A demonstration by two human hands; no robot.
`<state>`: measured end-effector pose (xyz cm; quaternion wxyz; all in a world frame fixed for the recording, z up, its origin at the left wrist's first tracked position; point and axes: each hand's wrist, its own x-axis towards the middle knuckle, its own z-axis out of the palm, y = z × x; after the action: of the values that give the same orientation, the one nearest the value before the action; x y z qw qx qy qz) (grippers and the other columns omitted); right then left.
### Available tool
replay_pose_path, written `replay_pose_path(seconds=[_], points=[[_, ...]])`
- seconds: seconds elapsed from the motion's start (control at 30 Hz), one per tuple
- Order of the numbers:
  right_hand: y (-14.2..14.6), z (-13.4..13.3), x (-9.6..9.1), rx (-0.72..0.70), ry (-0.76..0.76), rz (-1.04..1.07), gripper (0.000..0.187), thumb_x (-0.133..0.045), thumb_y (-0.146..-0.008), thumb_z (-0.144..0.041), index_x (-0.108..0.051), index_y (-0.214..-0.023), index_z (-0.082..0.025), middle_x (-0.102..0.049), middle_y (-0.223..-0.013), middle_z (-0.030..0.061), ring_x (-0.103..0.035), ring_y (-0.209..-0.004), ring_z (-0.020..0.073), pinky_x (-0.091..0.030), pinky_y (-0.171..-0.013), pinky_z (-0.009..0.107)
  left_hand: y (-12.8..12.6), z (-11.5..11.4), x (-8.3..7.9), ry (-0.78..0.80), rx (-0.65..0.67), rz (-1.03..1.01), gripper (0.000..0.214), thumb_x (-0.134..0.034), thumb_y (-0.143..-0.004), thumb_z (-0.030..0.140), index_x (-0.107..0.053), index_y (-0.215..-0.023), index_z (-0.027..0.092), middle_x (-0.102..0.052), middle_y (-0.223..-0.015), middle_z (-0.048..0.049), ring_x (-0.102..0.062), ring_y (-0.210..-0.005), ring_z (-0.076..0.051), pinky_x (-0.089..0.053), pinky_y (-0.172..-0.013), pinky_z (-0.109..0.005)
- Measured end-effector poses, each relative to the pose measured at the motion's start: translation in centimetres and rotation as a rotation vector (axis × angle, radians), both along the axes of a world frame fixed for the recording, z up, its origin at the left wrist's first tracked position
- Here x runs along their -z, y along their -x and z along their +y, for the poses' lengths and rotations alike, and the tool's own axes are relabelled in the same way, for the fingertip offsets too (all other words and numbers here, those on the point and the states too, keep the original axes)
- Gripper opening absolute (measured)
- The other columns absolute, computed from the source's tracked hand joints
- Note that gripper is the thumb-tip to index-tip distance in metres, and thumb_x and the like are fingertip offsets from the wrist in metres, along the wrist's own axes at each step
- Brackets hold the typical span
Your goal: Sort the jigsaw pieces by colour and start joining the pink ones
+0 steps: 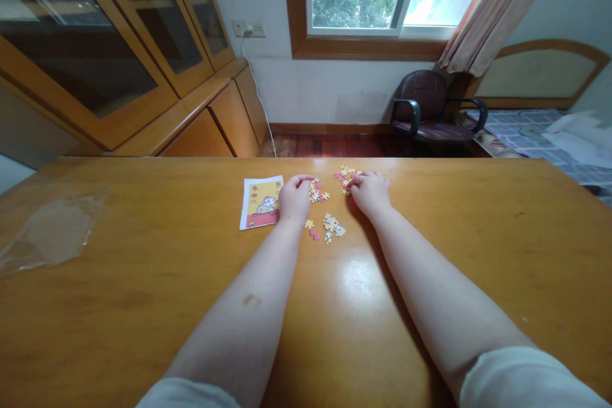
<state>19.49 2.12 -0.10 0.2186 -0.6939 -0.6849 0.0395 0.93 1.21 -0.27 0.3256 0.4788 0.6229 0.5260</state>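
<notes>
Small yellow, pink and white puzzle pieces (331, 224) lie scattered on the wooden table (143, 280). My left hand (294, 197) rests curled beside a picture card (261, 202), its fingertips touching a cluster of pieces (317, 191). Across from it, my right hand (369, 192) is curled too, with its fingers pinching among another cluster of pieces (347, 176) at the far side. I cannot make out what either hand's fingers hold.
A clear plastic bag (50, 229) lies flat at the table's left. Beyond the far edge stand a dark office chair (428, 108), wooden glass-door cabinets (119, 44) on the left, and a window with a curtain.
</notes>
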Motion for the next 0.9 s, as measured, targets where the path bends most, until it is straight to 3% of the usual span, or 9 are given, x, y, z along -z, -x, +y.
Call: replay_pose_path(seconds=[0.13,0.2,0.3,0.4,0.6,0.77,0.9], points=[[0.2,-0.1,-0.2,-0.003,-0.023,0.033,0.022,-0.053,-0.077,-0.021,-0.075,-0.078,-0.023,-0.068,-0.093,0.0064,-0.050,-0.093,0.0239,-0.033,-0.081,0.037,0.0,0.0,0.0,-0.005,0.004,0.005,0.022,-0.051,-0.073,0.025,-0.072,-0.081,0.022,-0.069,-0.078,0.0002,-0.060,-0.082,-0.019,-0.044,-0.079,-0.028],[0.5,-0.2,-0.5,-0.166,-0.022,0.107,0.019,-0.057,-0.076,-0.022,-0.075,-0.081,-0.021,-0.068,-0.087,0.0064,-0.053,-0.087,0.0209,-0.036,-0.080,0.034,0.0,0.1,0.0,-0.015,0.010,0.000,0.022,-0.051,-0.073,0.025,-0.072,-0.080,0.022,-0.069,-0.078,0.0001,-0.060,-0.082,-0.018,-0.044,-0.080,-0.028],[0.8,-0.6,-1.1,-0.560,0.108,0.211,0.014,-0.064,-0.074,-0.026,-0.076,-0.080,-0.020,-0.067,-0.073,0.0033,-0.055,-0.072,0.0150,-0.040,-0.072,0.028,0.1,0.1,0.0,-0.026,0.016,-0.002,0.021,-0.051,-0.073,0.025,-0.071,-0.080,0.021,-0.069,-0.078,-0.0002,-0.060,-0.083,-0.019,-0.045,-0.078,-0.028],[1.1,-1.1,-1.6,-0.715,0.232,0.230,0.016,-0.072,-0.069,-0.032,-0.076,-0.078,-0.020,-0.064,-0.067,0.0014,-0.054,-0.064,0.0126,-0.040,-0.065,0.026,0.0,0.0,-0.3,-0.024,0.005,0.003,0.022,-0.051,-0.073,0.024,-0.071,-0.080,0.021,-0.069,-0.077,-0.0005,-0.060,-0.082,-0.019,-0.045,-0.076,-0.028],[1.5,-1.4,-1.8,-0.747,0.305,0.225,0.018,-0.076,-0.063,-0.030,-0.076,-0.077,-0.019,-0.063,-0.069,0.0013,-0.055,-0.063,0.0116,-0.041,-0.062,0.024,-0.1,-0.2,-0.5,-0.005,-0.003,0.000,0.022,-0.050,-0.073,0.024,-0.072,-0.080,0.021,-0.068,-0.075,-0.0002,-0.059,-0.078,-0.018,-0.045,-0.071,-0.027],[1.7,-1.4,-1.3,-0.700,0.400,0.399,0.014,-0.072,-0.066,-0.027,-0.071,-0.073,-0.016,-0.063,-0.064,0.0001,-0.054,-0.059,0.0108,-0.040,-0.057,0.023,0.0,0.0,-0.3,-0.005,-0.003,-0.004,0.022,-0.051,-0.073,0.024,-0.071,-0.080,0.021,-0.067,-0.074,0.0000,-0.059,-0.075,-0.017,-0.044,-0.069,-0.027],[1.5,-0.8,-0.9,-0.556,0.154,0.404,0.010,-0.069,-0.070,-0.026,-0.068,-0.068,-0.017,-0.065,-0.067,0.0012,-0.054,-0.064,0.0122,-0.040,-0.063,0.025,0.0,-0.1,-0.4,0.008,-0.003,0.005,0.022,-0.051,-0.073,0.024,-0.072,-0.080,0.021,-0.067,-0.073,-0.0002,-0.059,-0.074,-0.018,-0.044,-0.067,-0.027]])
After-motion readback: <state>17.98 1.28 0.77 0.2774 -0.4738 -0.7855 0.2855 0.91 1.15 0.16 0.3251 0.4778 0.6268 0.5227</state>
